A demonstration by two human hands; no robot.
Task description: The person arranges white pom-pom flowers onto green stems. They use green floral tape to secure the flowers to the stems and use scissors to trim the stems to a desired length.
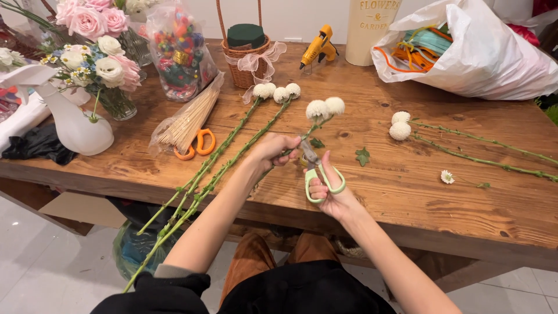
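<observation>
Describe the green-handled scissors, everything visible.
The scissors have pale green loop handles, plastic by the look, and short grey metal blades. The right hand holds them over the wooden table, fingers through the loops, blades pointing away from the person. The blades meet the green stem of a white pompon flower, held by the left hand.

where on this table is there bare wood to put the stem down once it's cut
Bare wood lies right of the right hand, along the near edge below the two white flower stems. A smaller patch sits between the glue gun and the flower heads. The left end is crowded: vase, spray bottle, orange scissors, long stems.
</observation>
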